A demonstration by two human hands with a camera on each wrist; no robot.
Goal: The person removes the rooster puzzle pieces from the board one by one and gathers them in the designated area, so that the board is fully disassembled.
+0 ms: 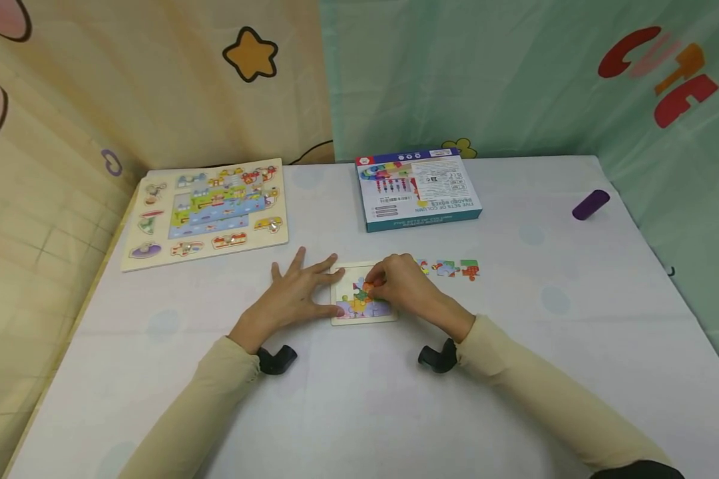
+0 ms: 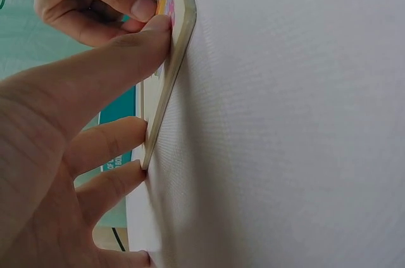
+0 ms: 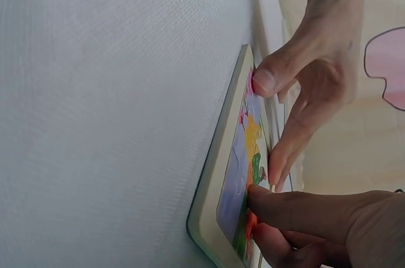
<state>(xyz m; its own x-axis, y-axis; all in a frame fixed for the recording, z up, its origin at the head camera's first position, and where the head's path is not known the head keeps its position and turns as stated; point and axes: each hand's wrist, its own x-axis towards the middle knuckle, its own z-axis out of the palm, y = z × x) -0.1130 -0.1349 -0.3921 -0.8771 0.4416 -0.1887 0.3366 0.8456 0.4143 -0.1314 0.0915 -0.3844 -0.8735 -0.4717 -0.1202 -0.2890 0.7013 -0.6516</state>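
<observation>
A small puzzle board [image 1: 364, 322] with a pale wooden frame lies on the table, its lower part filled with colourful pieces. My left hand [image 1: 293, 293] is spread at its left side, thumb pressing the lower left corner and a finger on the upper left. In the left wrist view the left thumb [image 2: 158, 33] rests on the board's face. With thumb and fingertips my right hand [image 1: 410, 286] pinches an orange-red puzzle piece [image 1: 368, 286] over the board's middle, largely hidden by the fingers. In the right wrist view, the right thumb [image 3: 266, 201] presses down at the picture.
Several loose puzzle pieces [image 1: 446, 268] lie in a row right of the board, partly behind my right hand. Behind stand a larger wooden puzzle board [image 1: 245, 243] at left and a flat box [image 1: 419, 193]. A purple cylinder [image 1: 590, 205] lies at the far right.
</observation>
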